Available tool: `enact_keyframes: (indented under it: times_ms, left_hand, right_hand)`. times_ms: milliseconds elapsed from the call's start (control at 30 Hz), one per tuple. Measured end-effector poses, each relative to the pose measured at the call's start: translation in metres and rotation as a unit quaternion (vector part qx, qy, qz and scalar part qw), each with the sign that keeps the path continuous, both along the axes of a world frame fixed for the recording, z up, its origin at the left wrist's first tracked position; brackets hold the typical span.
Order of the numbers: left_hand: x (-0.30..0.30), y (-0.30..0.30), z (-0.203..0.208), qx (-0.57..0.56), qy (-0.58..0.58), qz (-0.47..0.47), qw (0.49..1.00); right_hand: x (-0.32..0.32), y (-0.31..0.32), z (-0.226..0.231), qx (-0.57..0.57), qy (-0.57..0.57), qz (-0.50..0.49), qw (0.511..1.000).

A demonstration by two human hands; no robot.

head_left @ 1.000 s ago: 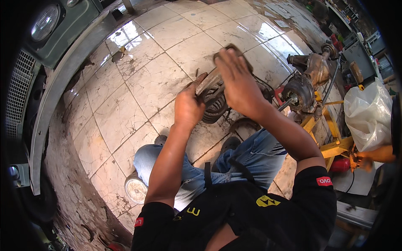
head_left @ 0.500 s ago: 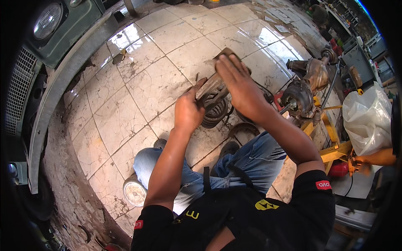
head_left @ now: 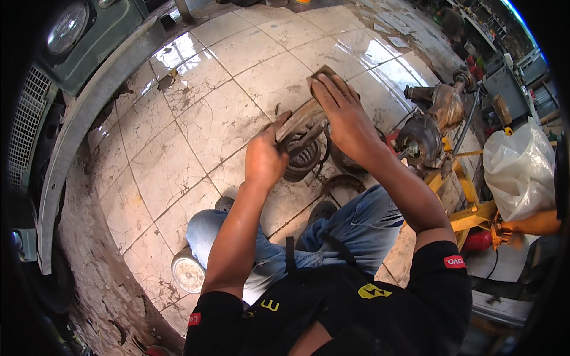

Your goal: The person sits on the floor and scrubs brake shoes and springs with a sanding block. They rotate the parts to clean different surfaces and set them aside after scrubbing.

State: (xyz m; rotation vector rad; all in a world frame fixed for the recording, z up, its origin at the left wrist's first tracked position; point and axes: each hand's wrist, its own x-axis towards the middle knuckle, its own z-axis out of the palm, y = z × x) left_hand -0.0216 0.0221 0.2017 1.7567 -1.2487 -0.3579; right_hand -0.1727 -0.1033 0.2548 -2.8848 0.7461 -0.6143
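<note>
A brake shoe (head_left: 297, 120), a curved, worn metal piece, is held slanting above the floor. My left hand (head_left: 265, 159) is closed round its near-left end, with the thumb along its top. Over the far end lies my right hand (head_left: 350, 121), its fingers together and pressed down on a brown sheet that looks like sandpaper (head_left: 319, 73). The fingers hide most of the sheet and that end of the shoe. Below the shoe, a dark coil spring (head_left: 304, 160) stands on the tiles. Another curved shoe (head_left: 344, 183) lies near my feet, and a dark round part (head_left: 345, 160) is partly covered by my right forearm.
A rusty axle housing (head_left: 436, 118) rests at the right by a yellow stand (head_left: 472, 216). Near it hangs a clear plastic bag (head_left: 519, 169). A round tin (head_left: 188, 273) sits beside my left knee. At the left is a vehicle's front with a grey bumper (head_left: 71, 130).
My right hand has shifted slightly right and down, with the brown sheet under its fingers. My left hand keeps its hold on the shoe.
</note>
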Motion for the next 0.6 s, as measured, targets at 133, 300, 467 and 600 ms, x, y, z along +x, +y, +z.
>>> enact_keyframes:
  times_ms: [133,300,467,600]
  left_hand:
    - [0.004,0.001,-0.01,0.026,0.01,0.001,1.0]
    - [0.001,0.001,0.001,0.031,-0.016,-0.007,0.999]
    - [0.002,0.003,-0.007,-0.012,0.017,0.0,1.0]
    - [0.001,-0.001,0.001,0.017,-0.011,-0.002,1.0]
  right_hand:
    - [0.0,0.032,-0.012,-0.052,0.02,0.106,0.993]
    - [0.001,0.004,-0.007,-0.029,0.028,0.021,0.999]
    - [0.002,0.023,-0.005,-0.071,0.08,0.069,0.992]
    - [-0.003,0.008,-0.011,-0.033,0.023,0.016,0.999]
